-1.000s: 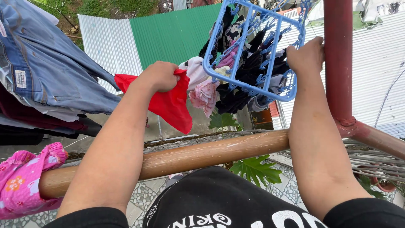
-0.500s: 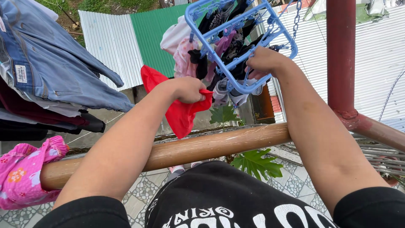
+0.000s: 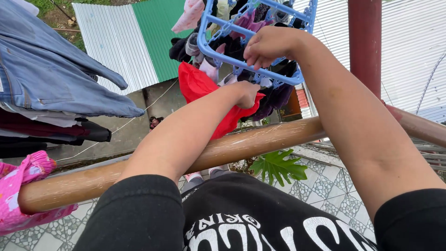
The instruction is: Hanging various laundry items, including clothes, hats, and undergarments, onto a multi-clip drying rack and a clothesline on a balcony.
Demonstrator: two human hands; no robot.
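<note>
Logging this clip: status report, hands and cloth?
Left hand grips red cloth under blue peg hanger. Right hand grips hanger frame. Clipped garments crowd the pegs.

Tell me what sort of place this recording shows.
Probably a home balcony used for drying laundry: a blue peg hanger full of small garments, jeans hung up, a wooden rail and corrugated roofs below.

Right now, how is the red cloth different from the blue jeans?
The plain red cloth is bunched in the left hand under the blue plastic peg hanger; the blue denim jeans hang untouched at the far left. The cloth looks small and thin, the jeans big and heavy. Both are laundry.
</note>
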